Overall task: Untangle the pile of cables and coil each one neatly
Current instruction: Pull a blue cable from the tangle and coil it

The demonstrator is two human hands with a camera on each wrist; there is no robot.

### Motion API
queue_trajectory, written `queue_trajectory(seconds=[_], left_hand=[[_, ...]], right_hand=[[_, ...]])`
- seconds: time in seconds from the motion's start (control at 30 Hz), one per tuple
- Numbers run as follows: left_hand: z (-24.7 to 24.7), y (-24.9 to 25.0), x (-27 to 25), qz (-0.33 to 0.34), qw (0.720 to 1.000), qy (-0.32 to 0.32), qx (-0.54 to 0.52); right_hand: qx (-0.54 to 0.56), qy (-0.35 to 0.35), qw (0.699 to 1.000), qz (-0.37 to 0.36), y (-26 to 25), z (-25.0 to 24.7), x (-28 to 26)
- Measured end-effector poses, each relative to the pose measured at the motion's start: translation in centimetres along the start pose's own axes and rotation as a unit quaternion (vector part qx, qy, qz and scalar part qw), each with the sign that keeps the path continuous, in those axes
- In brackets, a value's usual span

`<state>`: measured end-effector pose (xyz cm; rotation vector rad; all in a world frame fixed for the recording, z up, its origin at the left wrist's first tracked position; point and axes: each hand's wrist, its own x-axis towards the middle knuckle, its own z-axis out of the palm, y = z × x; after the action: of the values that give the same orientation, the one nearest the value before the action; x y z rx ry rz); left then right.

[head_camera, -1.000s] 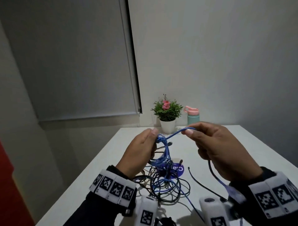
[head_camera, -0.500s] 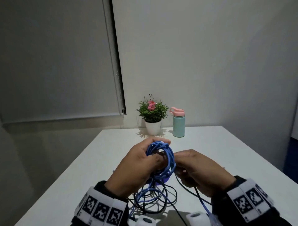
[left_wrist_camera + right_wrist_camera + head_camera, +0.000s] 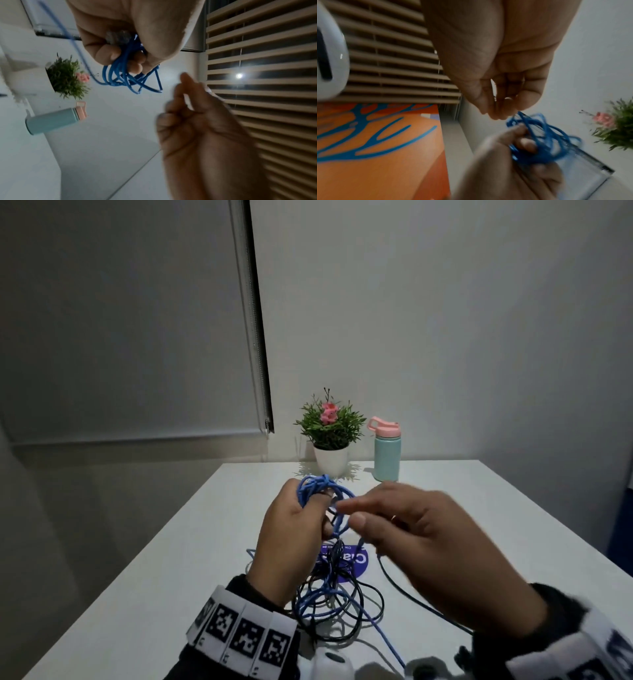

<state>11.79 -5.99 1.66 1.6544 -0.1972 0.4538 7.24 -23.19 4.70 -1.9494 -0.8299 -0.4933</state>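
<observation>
My left hand (image 3: 294, 525) is raised above the table and grips a small coil of blue cable (image 3: 323, 491); the left wrist view shows its fingers curled round the loops (image 3: 126, 75). The blue cable's tail drops into a tangle of black and blue cables (image 3: 335, 601) on the table below. My right hand (image 3: 352, 511), blurred, hovers just right of the coil with loosely extended fingers. In the right wrist view its fingertips (image 3: 498, 112) are next to the blue loops (image 3: 544, 139) and hold nothing that I can see.
The white table (image 3: 496, 508) has a round purple sticker (image 3: 358, 565) under the tangle. A black cable (image 3: 411, 597) trails right toward me. A potted plant (image 3: 330, 436) and a teal bottle with a pink lid (image 3: 386, 453) stand at the far edge by the wall.
My right hand, which was tucked against the coil's underside, has come away and risen to its right side with looser fingers. My left hand still holds the coil, a little higher.
</observation>
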Motion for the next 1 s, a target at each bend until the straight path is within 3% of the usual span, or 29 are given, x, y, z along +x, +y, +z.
queue_trajectory(seconds=[0.1,0.23,0.33,0.47,0.53,0.6,0.7,0.8,1.0], left_hand=[[0.8,0.5,-0.6,-0.041,0.991,-0.060,-0.111],[1.5,1.3,-1.4,-0.084,0.961,-0.112,-0.239],[1.4,1.3,-1.6,-0.106,0.949,-0.144,-0.258],[0.9,1.4,-1.1,-0.111,0.953,-0.140,-0.243],[0.6,1.4,-0.9,-0.104,0.943,-0.169,-0.268],[-0.1,1.4,-0.7,-0.089,0.937,-0.215,-0.261],[-0.9,1.8,-0.7,-0.083,0.942,-0.240,-0.218],[-0.8,2.0,-0.7,-0.054,0.968,-0.214,-0.119],[-1.4,1.7,-0.5,-0.020,0.979,-0.202,-0.012]], right_hand=[[-0.119,0.039,0.992,-0.001,1.0,0.8,0.2],[-0.180,0.050,0.982,0.007,2.2,0.9,0.2],[-0.197,0.025,0.980,0.024,2.4,1.4,0.0],[-0.222,0.015,0.975,0.019,2.0,1.7,-0.2],[-0.171,0.042,0.984,0.024,1.8,1.8,0.0],[-0.034,0.053,0.995,0.082,1.9,1.5,0.3],[0.131,-0.011,0.976,0.173,2.1,0.7,0.5],[0.161,-0.057,0.968,0.185,1.9,0.1,0.4],[0.205,-0.030,0.958,0.200,2.2,-0.5,0.4]])
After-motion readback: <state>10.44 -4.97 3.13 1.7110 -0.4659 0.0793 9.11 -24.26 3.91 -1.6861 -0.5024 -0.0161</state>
